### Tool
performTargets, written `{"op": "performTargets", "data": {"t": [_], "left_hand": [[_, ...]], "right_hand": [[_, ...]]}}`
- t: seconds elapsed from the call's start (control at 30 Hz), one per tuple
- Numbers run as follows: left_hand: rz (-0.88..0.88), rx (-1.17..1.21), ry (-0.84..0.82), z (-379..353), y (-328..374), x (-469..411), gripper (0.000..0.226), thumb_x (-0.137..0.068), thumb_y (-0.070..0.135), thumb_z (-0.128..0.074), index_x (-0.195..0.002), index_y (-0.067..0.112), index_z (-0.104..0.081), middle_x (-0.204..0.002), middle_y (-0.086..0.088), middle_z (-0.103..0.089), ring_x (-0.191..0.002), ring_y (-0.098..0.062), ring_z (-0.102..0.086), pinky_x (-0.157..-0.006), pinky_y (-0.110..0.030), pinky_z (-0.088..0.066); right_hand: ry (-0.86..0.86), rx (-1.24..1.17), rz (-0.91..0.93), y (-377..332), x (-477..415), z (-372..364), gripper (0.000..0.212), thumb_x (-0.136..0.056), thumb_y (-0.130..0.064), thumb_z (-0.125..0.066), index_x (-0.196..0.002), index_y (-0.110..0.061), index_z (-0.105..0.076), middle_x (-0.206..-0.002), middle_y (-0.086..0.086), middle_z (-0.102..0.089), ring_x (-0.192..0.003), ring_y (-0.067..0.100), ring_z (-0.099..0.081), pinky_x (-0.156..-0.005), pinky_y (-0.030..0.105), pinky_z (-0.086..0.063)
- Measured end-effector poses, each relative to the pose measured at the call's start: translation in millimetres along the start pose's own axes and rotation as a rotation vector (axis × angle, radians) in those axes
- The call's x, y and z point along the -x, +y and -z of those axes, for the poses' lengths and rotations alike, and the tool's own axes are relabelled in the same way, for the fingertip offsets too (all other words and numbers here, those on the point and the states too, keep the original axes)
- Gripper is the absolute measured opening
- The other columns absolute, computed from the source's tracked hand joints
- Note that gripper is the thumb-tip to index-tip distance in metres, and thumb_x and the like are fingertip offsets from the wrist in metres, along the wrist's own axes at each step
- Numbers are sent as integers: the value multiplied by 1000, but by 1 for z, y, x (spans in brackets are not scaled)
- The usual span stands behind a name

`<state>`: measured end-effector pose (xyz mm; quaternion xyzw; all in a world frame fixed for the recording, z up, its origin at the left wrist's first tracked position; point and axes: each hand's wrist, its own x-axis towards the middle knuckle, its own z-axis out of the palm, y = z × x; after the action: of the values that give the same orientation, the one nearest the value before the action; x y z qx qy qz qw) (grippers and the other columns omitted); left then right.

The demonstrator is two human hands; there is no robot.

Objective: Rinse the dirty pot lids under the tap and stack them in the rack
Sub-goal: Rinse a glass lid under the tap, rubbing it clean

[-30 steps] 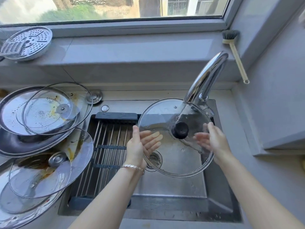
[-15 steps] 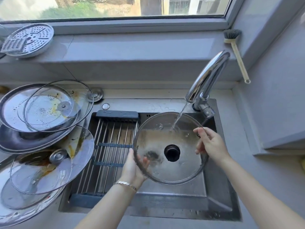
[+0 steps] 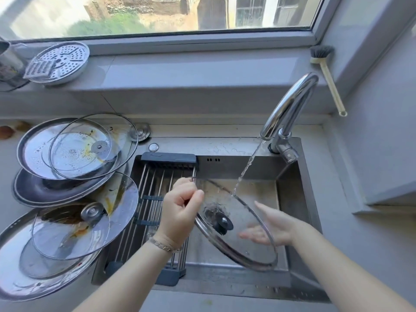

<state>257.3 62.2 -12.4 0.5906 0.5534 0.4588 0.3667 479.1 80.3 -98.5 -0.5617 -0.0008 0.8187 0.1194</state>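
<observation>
Left hand [image 3: 180, 211] pinches glass lid [image 3: 227, 253] rim over sink [image 3: 295, 199] w/ tap [image 3: 290, 109] running.

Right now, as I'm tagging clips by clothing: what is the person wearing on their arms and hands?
Both forearms are bare, with no sleeves in view and no gloves. Behind the left hand, the wrist carries a thin silver-coloured chain bracelet. The right hand and its wrist wear nothing; no rings show.

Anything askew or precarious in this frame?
Yes: the dirty lids on the left counter are piled crooked and overlapping, smeared with orange-brown residue; one streaked glass lid juts over the rack edge. That pile might slide.
</observation>
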Motion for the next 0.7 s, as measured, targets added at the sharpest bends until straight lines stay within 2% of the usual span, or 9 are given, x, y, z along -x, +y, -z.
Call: {"op": "performTargets", "data": {"t": [0.07, 0.1, 0.13, 0.2, 0.3, 0.43, 0.5, 0.6, 0.7], "left_hand": [[-112, -50, -145, -8, 4, -1, 33, -80, 22, -48, -48, 19, -40, -63, 3, -52, -76, -8, -51, -94, -20, -35], [-117, -54, -217, -12, 3, -2, 29, -80, 24, -48, -51, 24, -45, -80, 12, -62, -99, -6, -54, -102, -18, -30], [-68, -39, -276, -16, 5, -4, 21, -80, 29, -48, -60, 28, -51, -102, 24, -62, -121, -2, -44, -106, -13, -25], [145, 54, -314, -17, 7, -9, 15, -85, 40, -46, -96, 39, -56, -138, 33, -36, -137, 8, -18, -108, -7, -15], [419, 132, -242, -14, -3, -18, 36, -99, 38, -29, -135, 42, -31, -151, 16, -24, -135, 3, -21, -115, -29, -17], [783, 422, -60, -22, -33, -28, 51, -95, 52, -21, -137, 30, -39, -145, 1, -41, -136, -16, -35, -114, -49, -22], [978, 612, 22, -34, -47, -24, 54, -93, 58, -22, -133, 30, -44, -139, -5, -48, -129, -27, -43, -107, -56, -31], [1173, 832, 36, -56, -56, -10, 59, -91, 62, -25, -130, 23, -44, -117, -16, -57, -99, -36, -59, -82, -51, -48], [1293, 884, -50, -68, -56, 9, 57, -91, 59, -31, -118, 13, -48, -110, -27, -61, -81, -37, -68, -61, -42, -59]], "right_hand": [[141, 124, 79, 9, 0, -2, 65, -92, -57, -36, -118, 0, -52, -66, 12, -71, -53, 18, -69, -39, 23, -52], [197, 106, 166, 14, -2, -4, 60, -92, -57, -35, -109, -4, -58, -56, 7, -68, -47, 14, -66, -37, 20, -50], [247, 23, 258, 19, -6, -3, 54, -92, -56, -34, -99, -8, -58, -51, 5, -65, -43, 13, -63, -36, 19, -49], [301, -192, 445, 24, -10, -1, 48, -92, -55, -34, -83, -12, -52, -53, 7, -64, -41, 14, -63, -36, 19, -49], [381, -275, 712, 19, -3, 3, 47, -92, -54, -32, -78, -12, -49, -60, 10, -63, -46, 18, -65, -41, 22, -52], [466, 23, 1023, -8, 37, -5, 45, -90, -48, -39, -76, -7, -53, -59, 14, -64, -48, 20, -66, -45, 27, -54], [480, 223, 1100, -26, 63, -15, 40, -93, -40, -45, -73, -6, -55, -59, 16, -64, -47, 20, -65, -45, 28, -54], [531, 566, 1086, -46, 92, -27, 43, -90, -44, -51, -72, -6, -59, -60, 17, -66, -52, 27, -67, -51, 33, -55], [577, 720, 964, -61, 97, -27, 43, -93, -40, -48, -75, -3, -58, -60, 21, -66, -53, 33, -67, -52, 35, -54]]}}
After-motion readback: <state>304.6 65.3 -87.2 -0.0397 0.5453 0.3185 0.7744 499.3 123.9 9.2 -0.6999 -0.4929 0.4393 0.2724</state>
